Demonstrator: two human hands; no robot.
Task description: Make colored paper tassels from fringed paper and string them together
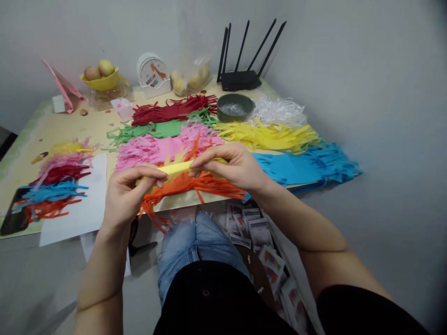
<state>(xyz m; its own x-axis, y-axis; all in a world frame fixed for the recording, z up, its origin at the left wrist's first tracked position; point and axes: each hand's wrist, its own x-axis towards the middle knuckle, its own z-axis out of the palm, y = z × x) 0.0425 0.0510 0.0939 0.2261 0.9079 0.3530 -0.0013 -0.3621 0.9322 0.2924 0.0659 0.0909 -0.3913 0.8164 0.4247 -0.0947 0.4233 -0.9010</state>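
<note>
Both hands hold a yellow paper strip [176,167] stretched level between them, above the table's near edge. My left hand [127,193] pinches its left end, fingers curled. My right hand [232,165] pinches its right end with thumb and fingertips. Directly beneath lie fringed paper sheets: orange [195,186], pink [153,150], green [153,130], red [172,110], yellow [268,135] and blue [307,165].
A pile of mixed coloured strips [56,181] lies at the left on white paper [85,209]. At the back stand a green bowl [234,107], white strips [279,110], a black router [240,79], a yellow fruit bowl [101,81] and a round tin [152,72]. Printed cards [258,232] cover the floor.
</note>
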